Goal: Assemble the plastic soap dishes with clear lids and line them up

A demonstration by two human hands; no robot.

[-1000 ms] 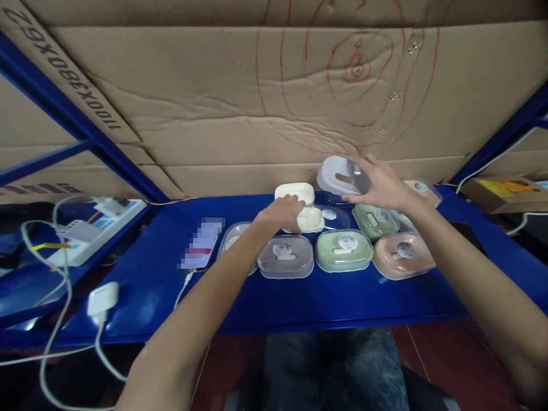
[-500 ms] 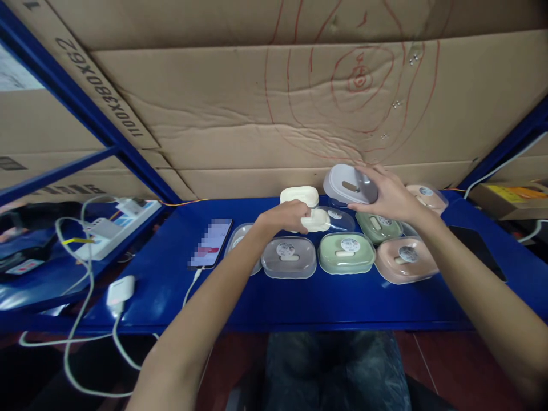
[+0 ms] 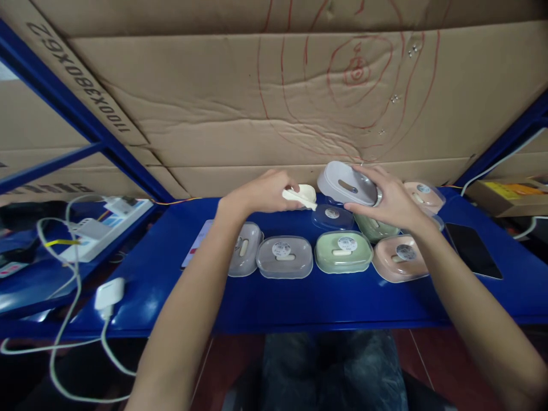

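My left hand (image 3: pixel 272 191) is closed on a thin cream plastic piece (image 3: pixel 299 198), held tilted at the back of the table. Just behind that piece sits a cream oval box (image 3: pixel 308 193), partly covered by it. My right hand (image 3: pixel 387 197) grips a grey oval soap box (image 3: pixel 340 184) by its right side, raised and tipped so its slotted face shows. Under these lie a dark blue box (image 3: pixel 329 218) and a green box (image 3: pixel 377 227), the latter partly hidden. Along the front stand grey boxes (image 3: pixel 285 258), a light green box (image 3: pixel 343 252) and a pink box (image 3: pixel 398 260), with clear covers and round stickers.
A phone (image 3: pixel 199 242) lies partly behind my left arm. On the right are a black tablet (image 3: pixel 473 251) and another pink box (image 3: pixel 423 196). White cables and a power strip (image 3: pixel 115 228) occupy the left. A cardboard wall (image 3: pixel 214 114) rises behind the blue table (image 3: pixel 265 305).
My left hand has lifted the cream piece up and back, off the dark blue box. My right hand still holds the grey box, now tipped a little more. The view has shifted slightly.
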